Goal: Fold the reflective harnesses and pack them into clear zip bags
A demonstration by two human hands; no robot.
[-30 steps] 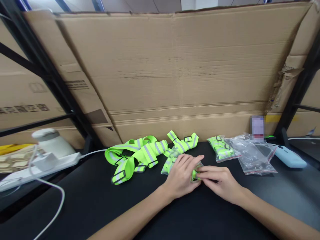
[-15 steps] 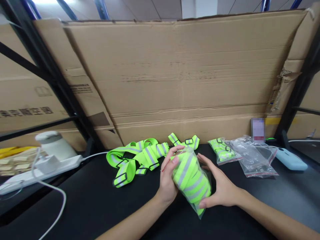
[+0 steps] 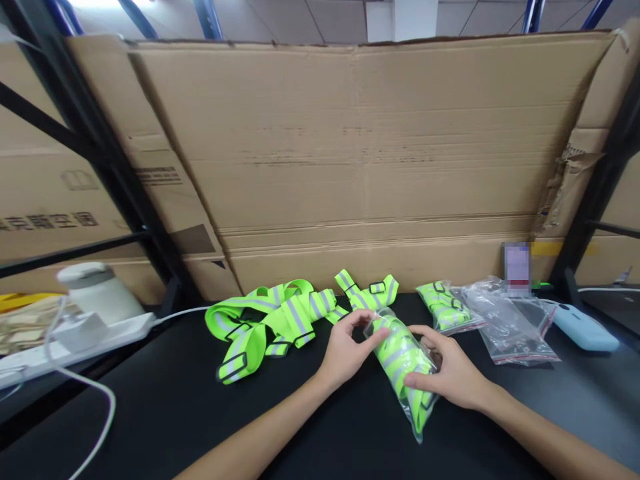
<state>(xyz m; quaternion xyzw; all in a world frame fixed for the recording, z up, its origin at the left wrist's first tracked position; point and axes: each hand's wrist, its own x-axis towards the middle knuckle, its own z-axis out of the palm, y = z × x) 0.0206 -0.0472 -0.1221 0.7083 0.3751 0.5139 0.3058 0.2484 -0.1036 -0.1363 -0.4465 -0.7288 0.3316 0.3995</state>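
Head view: my left hand [image 3: 349, 347] pinches the top and my right hand [image 3: 454, 373] clasps the lower side of the strap-filled transparent bag [image 3: 401, 360], on or just above the black table [image 3: 350, 443] (contact unclear), probably light, soft, slippery, best gripped mid-bulge.

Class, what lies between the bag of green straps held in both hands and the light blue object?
The head view shows the right hand, gripping the bag of green straps, then clear plastic bags before the light blue object.
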